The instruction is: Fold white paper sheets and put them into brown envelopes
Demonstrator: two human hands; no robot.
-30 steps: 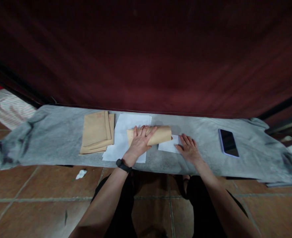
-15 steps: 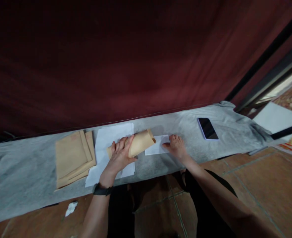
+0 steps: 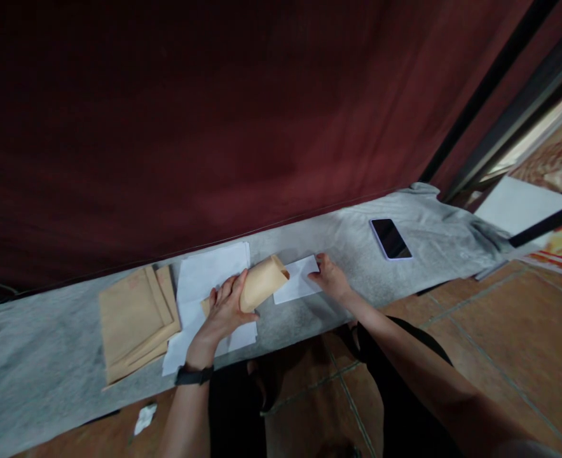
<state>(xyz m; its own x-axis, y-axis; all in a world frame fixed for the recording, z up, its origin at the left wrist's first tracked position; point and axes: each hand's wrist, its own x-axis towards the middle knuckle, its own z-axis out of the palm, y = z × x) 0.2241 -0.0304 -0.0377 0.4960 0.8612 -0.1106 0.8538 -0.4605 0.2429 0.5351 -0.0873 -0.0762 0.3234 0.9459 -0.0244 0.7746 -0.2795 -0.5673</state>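
Two bare hands work over a long, narrow bench covered with a grey cloth (image 3: 47,356), seen from above by the person wearing the camera. Near the middle of the bench is a single brown envelope (image 3: 263,283), bowed upward so that its mouth gapes toward the right. The left hand (image 3: 226,308) is clamped on this envelope: its fingers curve over the far side while the thumb presses at the near side. A black watch (image 3: 194,375) circles the left wrist.

To the right of the envelope, a folded white paper (image 3: 294,286) lies with its left end close by the open mouth; whether the two touch cannot be told. The right hand (image 3: 331,278) grips the paper's right end, thumb and fingers closed together on its edge.

Under the left hand and the envelope's closed end are loose white sheets (image 3: 214,267), slightly fanned. Left of them, just beside, is a stack of brown envelopes (image 3: 133,315), unevenly piled. Well apart on the right lies a phone (image 3: 391,240), dark screen up, in a pale purple case.

A dark red curtain (image 3: 262,127) rises behind the bench. Below, on the brown tile floor (image 3: 510,324), lies a crumpled white scrap (image 3: 144,418).
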